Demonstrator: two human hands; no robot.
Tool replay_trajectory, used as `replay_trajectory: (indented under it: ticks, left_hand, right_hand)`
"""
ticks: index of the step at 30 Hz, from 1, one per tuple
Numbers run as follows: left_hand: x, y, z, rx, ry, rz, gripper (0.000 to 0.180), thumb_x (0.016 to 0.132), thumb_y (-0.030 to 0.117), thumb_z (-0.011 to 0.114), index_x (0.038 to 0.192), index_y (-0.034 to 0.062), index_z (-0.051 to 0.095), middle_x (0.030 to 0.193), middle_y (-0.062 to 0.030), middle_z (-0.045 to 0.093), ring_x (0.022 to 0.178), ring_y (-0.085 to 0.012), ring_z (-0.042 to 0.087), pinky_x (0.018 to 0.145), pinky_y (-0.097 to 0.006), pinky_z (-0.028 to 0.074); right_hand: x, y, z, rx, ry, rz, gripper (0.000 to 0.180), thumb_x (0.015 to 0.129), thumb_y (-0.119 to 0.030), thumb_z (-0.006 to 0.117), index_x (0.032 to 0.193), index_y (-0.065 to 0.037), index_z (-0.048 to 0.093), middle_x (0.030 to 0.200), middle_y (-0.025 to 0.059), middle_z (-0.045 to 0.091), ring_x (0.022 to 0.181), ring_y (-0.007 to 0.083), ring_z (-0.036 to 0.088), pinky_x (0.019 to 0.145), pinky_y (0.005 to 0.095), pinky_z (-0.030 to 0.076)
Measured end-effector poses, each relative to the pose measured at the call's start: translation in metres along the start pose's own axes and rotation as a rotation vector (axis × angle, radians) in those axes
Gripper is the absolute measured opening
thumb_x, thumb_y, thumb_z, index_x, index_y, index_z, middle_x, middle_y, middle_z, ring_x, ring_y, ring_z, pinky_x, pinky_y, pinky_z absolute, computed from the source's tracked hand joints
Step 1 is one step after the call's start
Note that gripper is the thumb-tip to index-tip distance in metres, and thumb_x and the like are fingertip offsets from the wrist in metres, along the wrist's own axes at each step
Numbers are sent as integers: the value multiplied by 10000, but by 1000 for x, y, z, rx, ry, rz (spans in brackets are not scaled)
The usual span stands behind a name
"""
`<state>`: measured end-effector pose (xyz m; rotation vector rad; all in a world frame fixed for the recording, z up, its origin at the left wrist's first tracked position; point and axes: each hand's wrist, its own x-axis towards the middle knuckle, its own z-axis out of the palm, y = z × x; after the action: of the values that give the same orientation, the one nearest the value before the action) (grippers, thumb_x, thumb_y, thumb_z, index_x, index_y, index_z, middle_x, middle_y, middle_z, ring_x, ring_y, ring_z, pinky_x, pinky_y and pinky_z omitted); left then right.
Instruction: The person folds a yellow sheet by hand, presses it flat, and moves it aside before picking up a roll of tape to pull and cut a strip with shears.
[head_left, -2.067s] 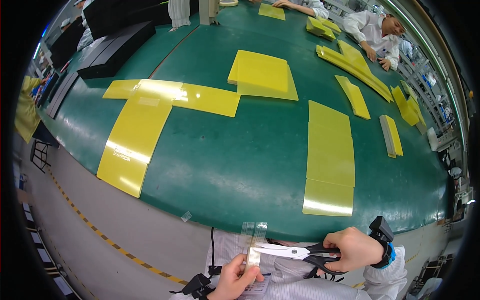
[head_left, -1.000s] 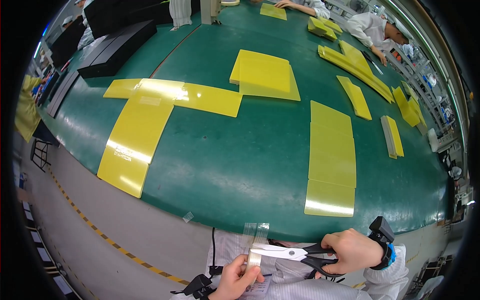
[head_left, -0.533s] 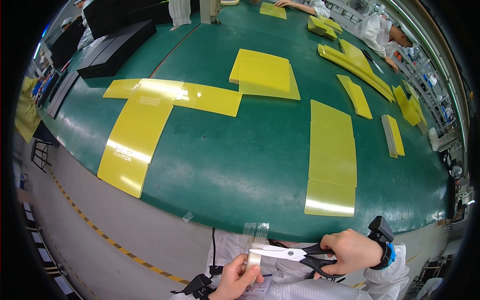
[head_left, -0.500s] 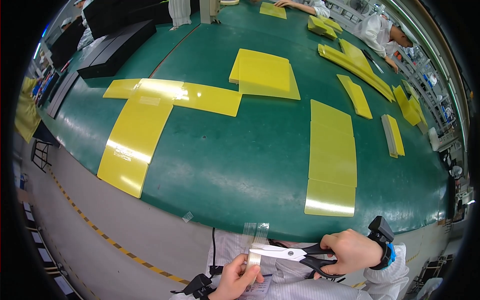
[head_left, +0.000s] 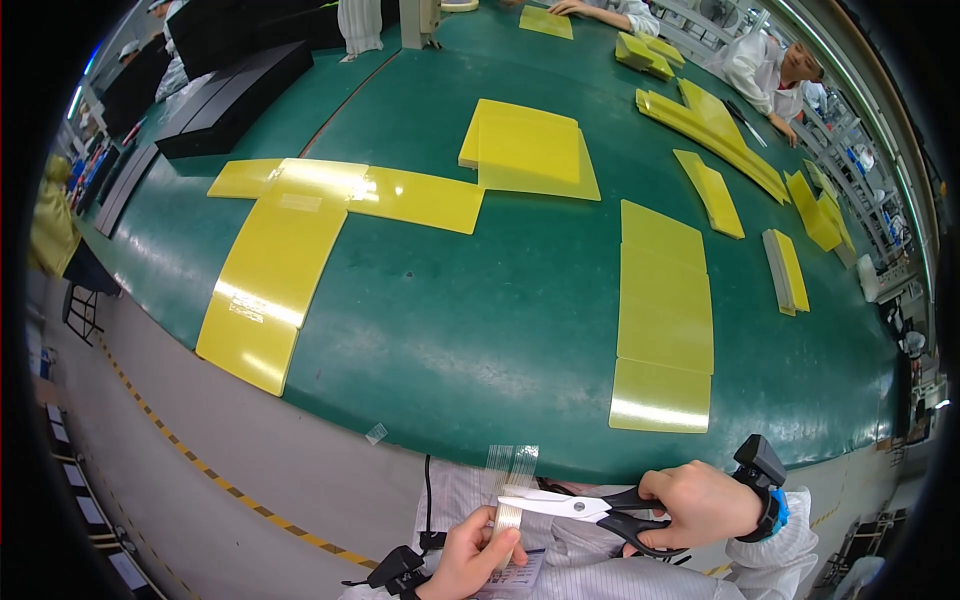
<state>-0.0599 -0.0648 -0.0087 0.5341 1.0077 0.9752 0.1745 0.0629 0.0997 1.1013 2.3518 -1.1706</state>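
My left hand (head_left: pixel 480 552) is closed on a roll of clear, striped tape, held just off the table's near edge. Strips of the tape (head_left: pixel 513 460) run up from the roll onto the edge of the green table. In my right hand (head_left: pixel 705 505) is a pair of scissors (head_left: pixel 580 507) with black handles and white blades. Their blades point left and lie across the tape just above my left fingers. Whether the blades have cut into the tape I cannot tell. A small loose piece of tape (head_left: pixel 376 433) sticks to the table edge, left of the strips.
Joined yellow sheets (head_left: pixel 265 265) form a T shape at left. A three-part yellow strip (head_left: pixel 665 310) lies at right, and a stack of yellow sheets (head_left: pixel 530 145) farther back. Black blocks (head_left: pixel 235 100) stand far left. Co-workers (head_left: pixel 765 75) sit across the green table (head_left: pixel 450 330).
My hands, the tape and the scissors stay almost in place, with only a slight shift of the scissors. A co-worker at the far right has raised their head.
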Motion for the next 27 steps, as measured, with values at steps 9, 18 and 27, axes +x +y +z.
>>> replay_trajectory:
  ticks: [9,18,27]
  left_hand:
    - [0,-2,-2,-3,-17,7,158,959,164,493,968,6,491,663,-66,617,508,-74,509,486,-216,418]
    - [4,2,-3,3,-31,-2,179,959,169,491,985,-8,487,666,-73,617,521,-81,521,496,-223,429]
    - [-1,-12,-4,-1,3,47,202,969,165,478,1023,-29,467,650,-76,602,524,-99,518,491,-230,423]
  right_hand:
    - [0,1,0,20,-45,10,468,763,-395,704,810,43,542,561,122,568,542,337,592,515,393,471]
    - [2,7,-1,29,-63,-2,332,761,-270,666,802,36,543,613,149,585,583,347,593,548,404,472]
    - [2,15,7,61,-38,-64,280,756,-236,685,839,2,562,669,185,591,634,382,593,568,419,482]
